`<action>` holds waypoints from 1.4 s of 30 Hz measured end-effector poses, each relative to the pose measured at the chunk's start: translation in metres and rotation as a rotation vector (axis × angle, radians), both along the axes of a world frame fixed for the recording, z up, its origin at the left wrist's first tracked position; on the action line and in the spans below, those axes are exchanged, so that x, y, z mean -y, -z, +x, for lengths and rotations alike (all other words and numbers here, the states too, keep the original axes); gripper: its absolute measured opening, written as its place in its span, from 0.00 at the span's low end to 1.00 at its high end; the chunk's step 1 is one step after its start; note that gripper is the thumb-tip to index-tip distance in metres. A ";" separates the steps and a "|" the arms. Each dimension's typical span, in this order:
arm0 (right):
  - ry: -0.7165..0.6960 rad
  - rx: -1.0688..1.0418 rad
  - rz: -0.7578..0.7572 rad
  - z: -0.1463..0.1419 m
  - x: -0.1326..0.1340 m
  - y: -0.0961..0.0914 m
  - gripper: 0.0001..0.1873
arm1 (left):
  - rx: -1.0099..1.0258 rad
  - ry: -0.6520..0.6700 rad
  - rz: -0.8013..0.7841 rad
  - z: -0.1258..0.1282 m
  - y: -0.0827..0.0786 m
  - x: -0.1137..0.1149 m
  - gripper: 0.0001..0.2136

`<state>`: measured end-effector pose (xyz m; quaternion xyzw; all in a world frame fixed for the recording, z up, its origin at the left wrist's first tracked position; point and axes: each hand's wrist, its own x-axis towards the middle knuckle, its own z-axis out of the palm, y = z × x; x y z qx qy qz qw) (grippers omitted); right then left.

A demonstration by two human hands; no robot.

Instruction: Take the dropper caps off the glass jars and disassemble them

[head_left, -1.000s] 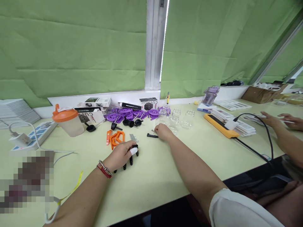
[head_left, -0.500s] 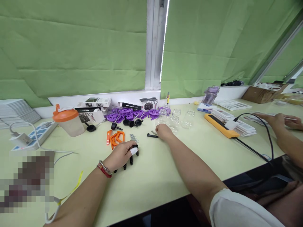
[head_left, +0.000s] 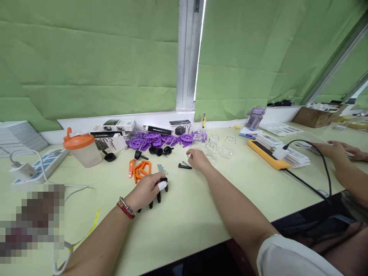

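Note:
My left hand (head_left: 146,188) rests on the pale green table (head_left: 186,214), fingers curled over a black plastic part (head_left: 161,191) with several prongs; a white bandage wraps one fingertip. Just beyond it lie several thin metal pins (head_left: 161,168) and orange clips (head_left: 140,169). My right hand (head_left: 197,158) is stretched out farther back, fingers pinched over something small beside a short black piece (head_left: 184,166) and a small spring. Clear glass jars (head_left: 214,145) stand right behind that hand.
Purple wheels (head_left: 156,138) and black knobs (head_left: 156,150) lie by the window sill with small boxes. An orange-lidded shaker cup (head_left: 82,147) and a power strip (head_left: 37,168) are at the left. Another person's hands (head_left: 336,147) work at the right near a yellow device (head_left: 267,154) and cable.
My right hand lifted slightly and drew a little nearer the black piece. The other person's hands shifted on the right. My left hand stayed put.

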<state>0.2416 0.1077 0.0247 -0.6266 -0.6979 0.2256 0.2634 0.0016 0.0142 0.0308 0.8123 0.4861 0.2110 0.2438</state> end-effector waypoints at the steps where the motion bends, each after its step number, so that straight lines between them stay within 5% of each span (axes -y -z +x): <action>1: -0.053 -0.138 0.015 -0.004 0.004 -0.002 0.17 | -0.001 0.003 0.007 0.000 0.001 0.000 0.13; 5: -0.308 -0.641 -0.001 -0.030 0.028 -0.010 0.11 | -0.001 0.005 0.021 -0.001 0.003 -0.001 0.13; 8: -0.452 -0.781 -0.054 -0.048 0.045 -0.014 0.12 | -0.003 0.003 0.037 -0.001 0.002 -0.002 0.12; 21: -0.596 -0.670 -0.076 -0.049 0.052 -0.013 0.10 | -0.023 0.023 0.056 0.001 0.001 -0.002 0.12; 42: -0.594 -0.498 0.043 -0.049 0.058 -0.017 0.07 | -0.005 0.031 0.089 0.000 0.006 -0.004 0.10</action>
